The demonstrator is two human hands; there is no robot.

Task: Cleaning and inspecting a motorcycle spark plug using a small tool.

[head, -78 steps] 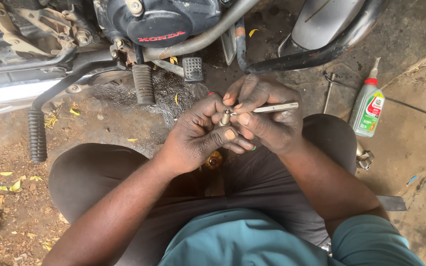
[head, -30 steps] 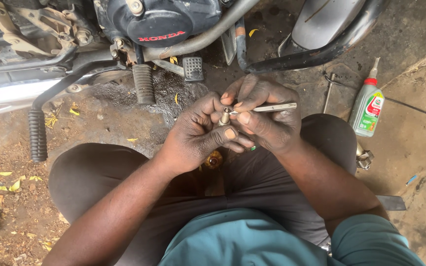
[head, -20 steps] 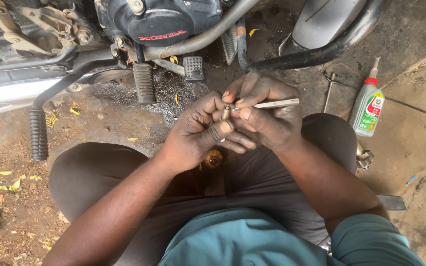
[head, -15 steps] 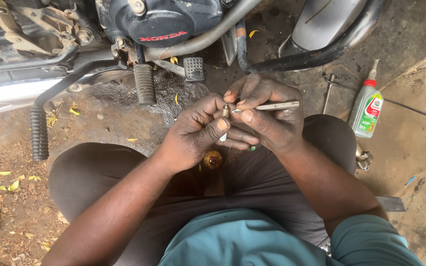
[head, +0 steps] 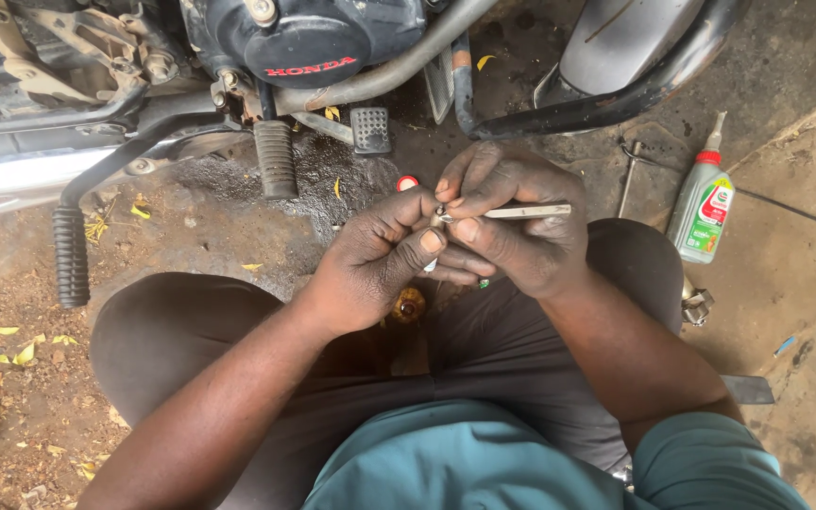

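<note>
Rod point(head: 526, 212): thin metal, pinched in right hand point(head: 521, 236), long axis left-right, tip at left hand's fingertips, above the lap.
Left hand point(head: 380, 264): fingers closed on a small part point(head: 439, 213) at rod's tip.
Bottle point(head: 703, 203): green, red cap, upright on ground, right.
Engine cover point(head: 309, 42): black, round, red lettering, farthest.

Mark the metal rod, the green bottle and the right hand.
metal rod point(head: 531, 212), head view, mid-shaft.
green bottle point(head: 701, 212), head view, body.
right hand point(head: 521, 241), head view, back of hand.
</note>
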